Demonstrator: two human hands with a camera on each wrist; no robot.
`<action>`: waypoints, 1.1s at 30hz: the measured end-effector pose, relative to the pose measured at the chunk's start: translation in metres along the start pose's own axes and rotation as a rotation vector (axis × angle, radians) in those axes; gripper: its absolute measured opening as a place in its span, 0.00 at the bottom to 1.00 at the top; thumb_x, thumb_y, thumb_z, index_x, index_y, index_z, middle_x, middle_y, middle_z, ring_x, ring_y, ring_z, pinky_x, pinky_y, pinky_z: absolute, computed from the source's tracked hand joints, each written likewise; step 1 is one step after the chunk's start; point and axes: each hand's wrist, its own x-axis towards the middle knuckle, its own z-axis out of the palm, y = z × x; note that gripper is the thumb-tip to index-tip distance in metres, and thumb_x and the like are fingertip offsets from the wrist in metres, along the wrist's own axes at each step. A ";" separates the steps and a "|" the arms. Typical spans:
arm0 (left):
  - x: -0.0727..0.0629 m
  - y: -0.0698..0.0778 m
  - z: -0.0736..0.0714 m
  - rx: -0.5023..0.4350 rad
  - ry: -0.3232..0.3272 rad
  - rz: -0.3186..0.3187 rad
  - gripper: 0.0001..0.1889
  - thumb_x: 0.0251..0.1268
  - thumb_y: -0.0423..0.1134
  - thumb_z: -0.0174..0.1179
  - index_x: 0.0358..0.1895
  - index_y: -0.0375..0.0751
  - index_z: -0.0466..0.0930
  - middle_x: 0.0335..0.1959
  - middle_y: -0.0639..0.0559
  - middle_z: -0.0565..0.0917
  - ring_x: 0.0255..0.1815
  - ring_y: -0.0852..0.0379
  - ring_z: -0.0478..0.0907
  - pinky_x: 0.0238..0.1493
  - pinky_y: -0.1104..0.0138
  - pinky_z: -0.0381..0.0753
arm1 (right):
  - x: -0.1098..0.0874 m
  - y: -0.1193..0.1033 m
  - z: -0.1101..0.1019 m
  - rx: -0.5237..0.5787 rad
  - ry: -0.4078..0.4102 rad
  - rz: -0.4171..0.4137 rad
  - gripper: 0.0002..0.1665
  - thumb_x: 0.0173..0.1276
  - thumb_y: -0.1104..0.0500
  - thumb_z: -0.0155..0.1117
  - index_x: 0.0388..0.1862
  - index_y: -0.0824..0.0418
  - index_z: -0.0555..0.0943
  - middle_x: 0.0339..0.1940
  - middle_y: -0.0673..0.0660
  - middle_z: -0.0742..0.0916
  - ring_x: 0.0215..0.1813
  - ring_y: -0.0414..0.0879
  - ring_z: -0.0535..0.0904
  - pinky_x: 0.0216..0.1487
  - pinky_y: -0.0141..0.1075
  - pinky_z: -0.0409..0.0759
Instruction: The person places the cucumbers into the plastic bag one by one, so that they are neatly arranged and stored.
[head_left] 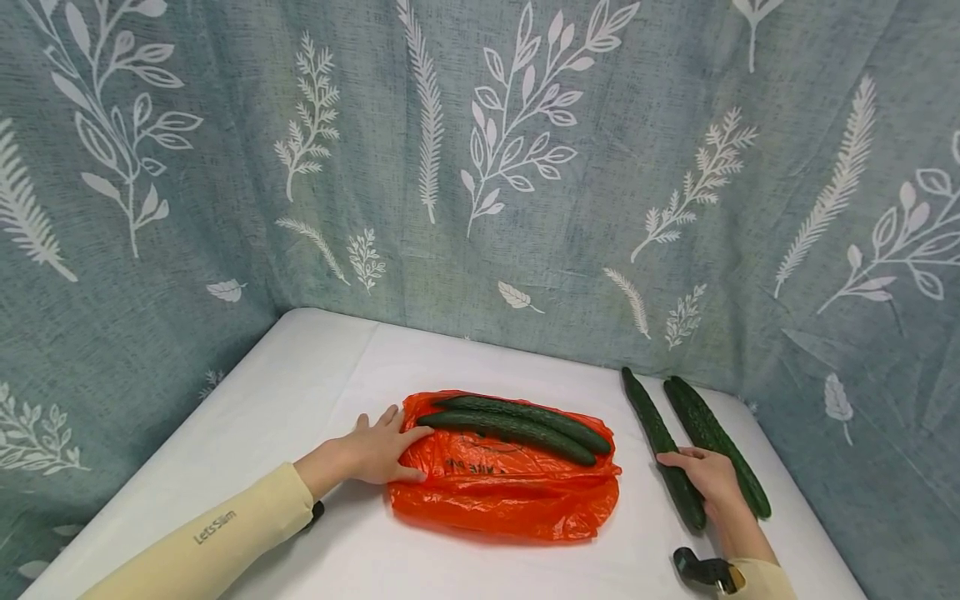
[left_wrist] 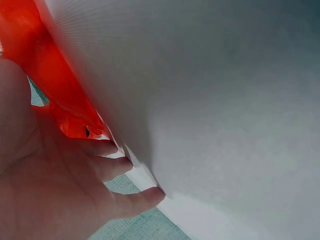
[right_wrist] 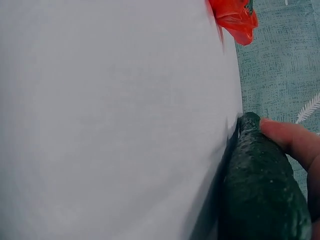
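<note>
My left hand [head_left: 378, 450] is spread at the left end of a red plastic bag [head_left: 502, 508], its thumb and fingers straight along the bag's edge. In the left wrist view several of its fingertips [left_wrist: 152, 196] reach the white tabletop. Two dark green cucumbers [head_left: 510, 429] lie side by side on the bag. To the right, my right hand [head_left: 708, 475] holds another cucumber [head_left: 647, 408] from above, around its middle. The right wrist view shows the thumb [right_wrist: 282, 132] along this cucumber's side. Just right of that hand lies one more cucumber [head_left: 705, 421], partly covered by it.
The white table [head_left: 330, 358] runs back to a blue-green curtain [head_left: 360, 167] with white leaf prints, which also hangs at both sides. A black wrist device [head_left: 701, 568] sits by the right sleeve. The left forearm, in a cream sleeve [head_left: 225, 525], crosses the table's left part.
</note>
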 end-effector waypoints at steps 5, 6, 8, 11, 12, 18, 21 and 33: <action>-0.001 0.000 -0.001 -0.006 -0.002 0.001 0.41 0.63 0.67 0.61 0.77 0.58 0.62 0.79 0.35 0.59 0.81 0.33 0.48 0.70 0.29 0.52 | -0.001 -0.001 -0.001 0.011 -0.004 0.005 0.61 0.54 0.38 0.77 0.75 0.71 0.63 0.77 0.77 0.60 0.77 0.73 0.53 0.73 0.66 0.55; -0.001 0.000 -0.001 -0.010 -0.002 0.002 0.41 0.63 0.67 0.61 0.77 0.57 0.63 0.79 0.34 0.59 0.81 0.32 0.48 0.69 0.28 0.52 | -0.002 -0.002 -0.002 0.012 -0.006 0.002 0.61 0.54 0.37 0.77 0.75 0.71 0.62 0.77 0.77 0.60 0.77 0.73 0.53 0.73 0.66 0.55; -0.001 0.000 -0.001 -0.013 -0.006 0.001 0.41 0.64 0.67 0.61 0.77 0.57 0.62 0.79 0.35 0.59 0.81 0.32 0.48 0.69 0.28 0.51 | -0.004 -0.005 -0.003 0.010 -0.017 -0.006 0.61 0.55 0.38 0.76 0.76 0.70 0.61 0.78 0.76 0.59 0.78 0.73 0.51 0.73 0.67 0.55; 0.000 -0.001 0.000 -0.013 -0.008 0.000 0.41 0.64 0.67 0.60 0.77 0.58 0.62 0.79 0.35 0.58 0.81 0.33 0.48 0.69 0.28 0.51 | -0.009 -0.009 -0.005 -0.004 -0.031 -0.030 0.59 0.58 0.39 0.75 0.77 0.70 0.61 0.78 0.76 0.58 0.78 0.73 0.50 0.73 0.67 0.54; 0.000 -0.001 0.000 -0.014 -0.007 0.001 0.41 0.64 0.67 0.60 0.77 0.58 0.62 0.79 0.35 0.58 0.81 0.33 0.48 0.69 0.28 0.51 | -0.010 -0.011 -0.007 -0.007 -0.034 -0.038 0.59 0.58 0.39 0.75 0.77 0.70 0.61 0.78 0.76 0.58 0.78 0.73 0.50 0.73 0.67 0.55; 0.000 -0.001 0.001 -0.008 0.000 0.004 0.41 0.63 0.68 0.60 0.77 0.59 0.61 0.79 0.35 0.58 0.81 0.33 0.49 0.69 0.29 0.52 | -0.020 -0.020 -0.012 -0.044 -0.062 -0.077 0.59 0.60 0.38 0.73 0.77 0.71 0.60 0.78 0.76 0.59 0.78 0.73 0.52 0.72 0.67 0.56; 0.000 -0.001 0.001 -0.018 0.006 0.007 0.42 0.63 0.67 0.61 0.77 0.57 0.60 0.79 0.35 0.58 0.81 0.33 0.49 0.69 0.28 0.52 | -0.024 -0.025 -0.012 -0.064 -0.076 -0.090 0.57 0.61 0.38 0.72 0.77 0.70 0.60 0.79 0.75 0.59 0.78 0.73 0.52 0.72 0.67 0.57; 0.002 -0.002 0.001 -0.026 0.019 0.000 0.46 0.61 0.68 0.63 0.75 0.46 0.60 0.78 0.33 0.58 0.81 0.33 0.51 0.69 0.28 0.53 | -0.036 -0.044 -0.011 -0.094 -0.114 -0.171 0.53 0.62 0.40 0.72 0.75 0.69 0.64 0.79 0.74 0.60 0.78 0.71 0.55 0.72 0.67 0.58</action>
